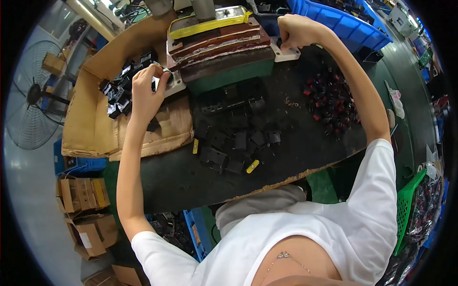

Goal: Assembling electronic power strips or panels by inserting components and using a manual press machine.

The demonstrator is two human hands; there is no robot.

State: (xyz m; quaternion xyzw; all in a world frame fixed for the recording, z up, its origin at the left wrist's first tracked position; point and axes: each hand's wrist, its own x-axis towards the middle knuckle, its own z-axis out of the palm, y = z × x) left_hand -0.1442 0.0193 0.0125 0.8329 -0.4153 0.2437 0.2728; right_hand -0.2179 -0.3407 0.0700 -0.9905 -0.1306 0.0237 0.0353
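Observation:
My left hand (147, 94) is curled at a white button box (177, 86), with the thumb against its dark round push button. On the other side, the closed fingers of my right hand (301, 32) press down on the push button of a second white button box (286, 54). Between the two boxes stands a layered brown block (217, 45) on a green base (234, 75). A metal plate edged with yellow tape (210, 25) lies on top of it, below grey cylinders (203, 8). Whether either button is pushed in is too small to tell.
Black plastic housings (241, 140) and two yellow pieces (253, 166) lie on the dark worktable (176, 190). A cut cardboard box (90, 114) with black parts stands left. Small red-and-black parts (331, 97) are heaped right, below a blue crate (343, 26).

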